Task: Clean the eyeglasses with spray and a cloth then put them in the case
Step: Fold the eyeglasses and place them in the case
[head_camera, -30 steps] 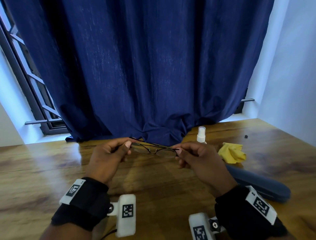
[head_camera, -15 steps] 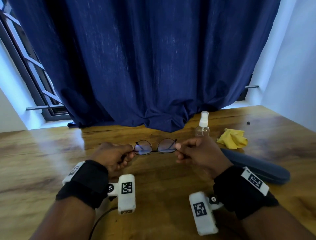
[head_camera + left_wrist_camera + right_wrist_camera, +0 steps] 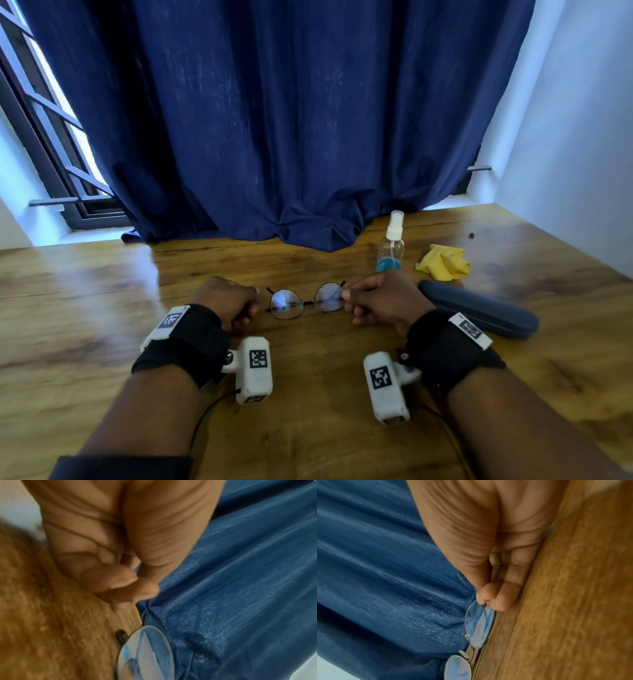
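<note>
Two hands, left [image 3: 228, 301] curled loosely beside, right [image 3: 380, 298] pinching frame edge, steadying eyeglasses [image 3: 306, 301] on table [image 3: 102, 325], probably for spraying.

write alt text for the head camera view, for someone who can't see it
Two hands hold a pair of glasses low over a wooden table, the left hand and right hand each pinching one end. To the right stand a spray bottle, a yellow cloth and a closed blue case.
</note>
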### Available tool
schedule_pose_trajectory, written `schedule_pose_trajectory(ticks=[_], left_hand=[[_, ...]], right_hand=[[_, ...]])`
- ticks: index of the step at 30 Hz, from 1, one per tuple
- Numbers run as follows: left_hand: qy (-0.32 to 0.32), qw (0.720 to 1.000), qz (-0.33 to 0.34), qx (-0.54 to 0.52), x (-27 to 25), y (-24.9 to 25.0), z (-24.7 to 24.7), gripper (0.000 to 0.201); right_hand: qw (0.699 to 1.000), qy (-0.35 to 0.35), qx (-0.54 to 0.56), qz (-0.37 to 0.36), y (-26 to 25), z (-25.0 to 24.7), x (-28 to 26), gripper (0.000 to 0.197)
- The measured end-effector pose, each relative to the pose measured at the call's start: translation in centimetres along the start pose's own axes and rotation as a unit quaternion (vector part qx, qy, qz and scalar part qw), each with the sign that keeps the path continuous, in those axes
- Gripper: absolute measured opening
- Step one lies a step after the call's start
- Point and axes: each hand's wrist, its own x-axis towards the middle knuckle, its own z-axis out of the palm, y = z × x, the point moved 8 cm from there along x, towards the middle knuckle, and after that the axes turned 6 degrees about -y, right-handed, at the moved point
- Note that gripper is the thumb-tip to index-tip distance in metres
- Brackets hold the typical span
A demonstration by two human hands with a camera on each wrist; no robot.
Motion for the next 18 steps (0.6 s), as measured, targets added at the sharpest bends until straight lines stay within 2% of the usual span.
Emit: schedule_pose_trajectory(ticks=[4, 6, 8, 10, 11, 13, 15, 16, 18], left_hand=[[0.053, 0.998, 0.017, -0.002, -0.7, 1.0, -1.2, 0.027], [0.066, 0.996, 0.053, -0.01, -1.1, 1.8, -1.4, 0.028], [0.066, 0.992, 0.103, -0.028, -1.5, 2.9, -1.2, 0.031], [0.046, 0.987, 0.15, -0.046, -1.9, 4.0, -0.7, 0.03], [0.03, 0.983, 0.171, -0.053, -2.1, 4.6, -0.2, 0.03], [-0.001, 0.976, 0.21, -0.055, -2.8, 5.7, 1.0, 0.03], [-0.015, 0.967, 0.251, -0.043, -3.5, 6.7, 2.1, 0.03], [-0.018, 0.962, 0.268, -0.038, -3.9, 7.0, 2.5, 0.03], [-0.028, 0.955, 0.294, -0.036, -4.5, 7.4, 3.2, 0.031]], right_hand=[[1.0, -0.008, 0.017, 0.013, -0.5, 0.0, -0.9, 0.02], [1.0, 0.004, -0.009, 0.012, -0.9, -0.8, -2.0, 0.014], [0.995, 0.068, -0.075, -0.009, -1.6, -3.2, -3.9, 0.005], [0.967, 0.149, -0.203, -0.045, -2.9, -6.8, -6.3, 0.004], [0.944, 0.17, -0.279, -0.048, -3.4, -8.3, -7.2, 0.011], [0.897, 0.18, -0.403, 0.002, -2.8, -11.1, -8.3, 0.04], [0.874, 0.153, -0.456, 0.071, -1.3, -12.9, -8.5, 0.072], [0.866, 0.133, -0.472, 0.096, -0.7, -13.2, -8.3, 0.081], [0.855, 0.098, -0.496, 0.119, 0.1, -13.4, -7.9, 0.081]])
